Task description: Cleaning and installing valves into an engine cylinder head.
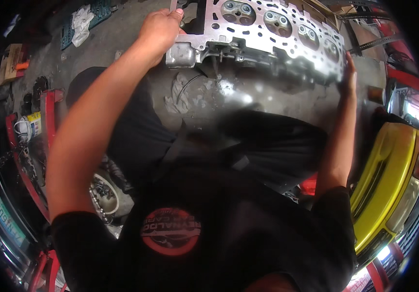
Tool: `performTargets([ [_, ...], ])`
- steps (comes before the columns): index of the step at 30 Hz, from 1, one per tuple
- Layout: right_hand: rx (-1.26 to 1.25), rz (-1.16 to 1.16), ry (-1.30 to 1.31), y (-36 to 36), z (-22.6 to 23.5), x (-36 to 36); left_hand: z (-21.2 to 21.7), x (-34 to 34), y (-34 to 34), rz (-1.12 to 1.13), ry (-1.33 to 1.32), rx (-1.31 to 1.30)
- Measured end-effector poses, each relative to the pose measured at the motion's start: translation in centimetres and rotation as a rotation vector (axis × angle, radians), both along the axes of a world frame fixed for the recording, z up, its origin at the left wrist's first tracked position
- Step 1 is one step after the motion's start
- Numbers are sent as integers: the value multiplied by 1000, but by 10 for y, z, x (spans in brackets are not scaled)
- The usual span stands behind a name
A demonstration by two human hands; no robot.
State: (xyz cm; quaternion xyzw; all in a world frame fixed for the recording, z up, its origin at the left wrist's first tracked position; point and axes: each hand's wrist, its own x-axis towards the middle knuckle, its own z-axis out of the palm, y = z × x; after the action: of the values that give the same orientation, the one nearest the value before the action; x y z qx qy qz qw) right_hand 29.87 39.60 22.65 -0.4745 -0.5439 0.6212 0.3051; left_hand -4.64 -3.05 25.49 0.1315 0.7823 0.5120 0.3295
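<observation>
Both my arms reach forward to an engine cylinder head [255, 41], a long silvery metal casting raised above the floor. Its flat machined face shows a row of several round combustion chambers with valves. My left hand [160, 30] is closed around the frame-like left end, thumb on the edge. At the far right end, my right hand [350, 78] presses against the side; most of its fingers are hidden behind the metal. A grey box-shaped housing [181, 54] sticks out of the near side by my left hand.
Crumpled rags [179, 95] lie on the stained concrete floor beneath. To the left are red metal stands [48, 117] and a bowl [104, 194] of small parts. A yellow car bumper [382, 170] stands on the right. A teal tool case [100, 12] lies far left.
</observation>
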Motion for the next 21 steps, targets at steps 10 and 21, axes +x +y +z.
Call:
performTargets([
  [10, 144, -160, -128, -16, 6, -15, -30, -9, 17, 86, 288, -78],
  [21, 244, -87, -233, -5, -6, -9, -40, -10, 17, 48, 492, -95],
])
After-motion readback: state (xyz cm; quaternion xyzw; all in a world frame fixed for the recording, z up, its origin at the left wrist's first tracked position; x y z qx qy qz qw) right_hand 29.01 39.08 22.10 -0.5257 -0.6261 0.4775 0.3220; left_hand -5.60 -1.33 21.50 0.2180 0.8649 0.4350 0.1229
